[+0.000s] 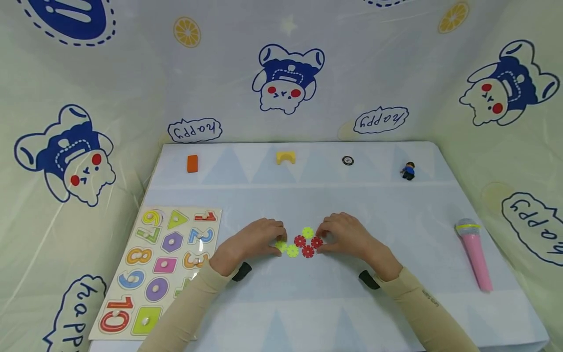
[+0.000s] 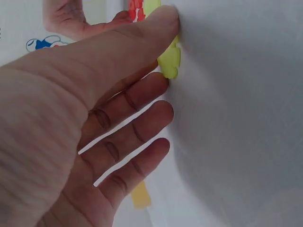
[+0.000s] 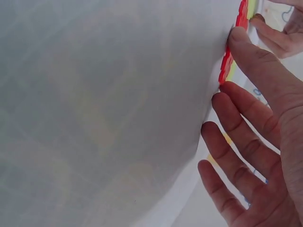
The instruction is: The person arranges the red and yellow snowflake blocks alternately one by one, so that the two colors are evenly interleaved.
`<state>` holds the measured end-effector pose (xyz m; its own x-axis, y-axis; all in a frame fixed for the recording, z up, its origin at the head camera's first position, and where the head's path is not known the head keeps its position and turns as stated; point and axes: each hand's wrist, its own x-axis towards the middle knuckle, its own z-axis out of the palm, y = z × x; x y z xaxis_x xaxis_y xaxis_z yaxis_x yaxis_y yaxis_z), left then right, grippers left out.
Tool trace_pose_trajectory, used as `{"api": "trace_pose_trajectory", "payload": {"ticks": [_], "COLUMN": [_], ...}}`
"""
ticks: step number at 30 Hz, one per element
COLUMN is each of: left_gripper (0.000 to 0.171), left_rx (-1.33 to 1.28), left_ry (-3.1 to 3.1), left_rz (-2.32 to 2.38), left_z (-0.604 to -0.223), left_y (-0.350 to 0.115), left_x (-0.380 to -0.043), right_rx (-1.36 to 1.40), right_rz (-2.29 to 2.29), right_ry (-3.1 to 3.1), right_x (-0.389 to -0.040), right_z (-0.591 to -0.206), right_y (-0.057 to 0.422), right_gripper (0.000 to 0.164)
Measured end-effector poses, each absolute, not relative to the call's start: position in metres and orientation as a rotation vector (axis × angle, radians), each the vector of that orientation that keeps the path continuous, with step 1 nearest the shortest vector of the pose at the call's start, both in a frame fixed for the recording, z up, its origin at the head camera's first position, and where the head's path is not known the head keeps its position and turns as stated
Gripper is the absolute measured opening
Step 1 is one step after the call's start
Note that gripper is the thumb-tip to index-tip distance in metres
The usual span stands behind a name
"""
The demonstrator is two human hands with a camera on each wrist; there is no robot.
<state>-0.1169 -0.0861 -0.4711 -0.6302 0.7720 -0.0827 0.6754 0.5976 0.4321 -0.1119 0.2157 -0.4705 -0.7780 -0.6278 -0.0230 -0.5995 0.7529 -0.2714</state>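
Three red and three yellow-green snowflake discs form a small cluster on the table in the head view. My left hand (image 1: 259,237) pinches the leftmost yellow-green disc (image 1: 281,246) between thumb and index finger; the other fingers stretch out beside it in the left wrist view. On the cluster's right side, my right hand (image 1: 347,237) pinches a red disc (image 1: 317,242) at its edge. Between the hands lie another red disc (image 1: 308,252), a third red disc (image 1: 300,241), a yellow-green disc (image 1: 292,251) and the farthest yellow-green disc (image 1: 308,232).
A number-and-shape puzzle board (image 1: 182,232) lies at left, partly under the left forearm. Along the far edge are an orange block (image 1: 192,164), a yellow arch block (image 1: 286,157), a black-rimmed round piece (image 1: 348,160) and a toy figure (image 1: 408,171). A pink toy microphone (image 1: 476,259) lies right.
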Motion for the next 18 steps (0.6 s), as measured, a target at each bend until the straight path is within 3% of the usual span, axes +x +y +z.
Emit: {"api": "trace_pose_trajectory", "payload": {"ticks": [10, 18], "left_gripper": [0.027, 0.028], "left_rx": [1.091, 0.975], "left_ry": [2.515, 2.579], "left_rz": [0.542, 0.509], "left_z": [-0.467, -0.460], "left_y": [-0.084, -0.086], "left_x": [-0.125, -0.171], "right_rx": [-1.051, -1.010], "right_rz": [-0.359, -0.371], "right_ry": [2.863, 2.865], "right_x": [-0.112, -0.112], "right_z": [-0.470, -0.474], "right_y": [0.214, 0.215], "right_gripper": [0.028, 0.030]}}
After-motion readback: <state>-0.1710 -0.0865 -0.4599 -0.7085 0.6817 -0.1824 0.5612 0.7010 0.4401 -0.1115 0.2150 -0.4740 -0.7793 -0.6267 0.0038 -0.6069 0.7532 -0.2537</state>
